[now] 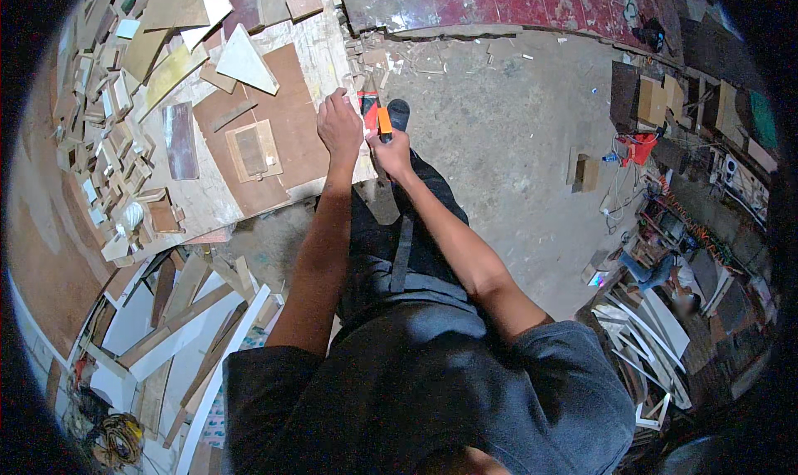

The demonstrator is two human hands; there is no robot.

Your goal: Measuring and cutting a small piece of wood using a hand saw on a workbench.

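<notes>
My left hand (339,127) lies palm down on the right edge of a pale, worn worktable (218,213), its fingers stretched forward and slightly bent. Close beside it, just off that edge, my right hand (391,152) is closed round a tool with an orange and black handle (384,121). A red and black part (368,103) shows next to the handle; the tool's exact kind is not clear. Left of my hands, a brown board (291,84) lies on the worktable. A small framed wooden panel (252,151) and a thin wooden strip (234,116) rest on it.
Wood offcuts (116,155) crowd the worktable's left side, with a white triangular piece (248,61) farther back. Boards (179,325) lean below it. Wood scraps litter the concrete floor (499,118). At right are a red object (638,148), cables and another person (665,271).
</notes>
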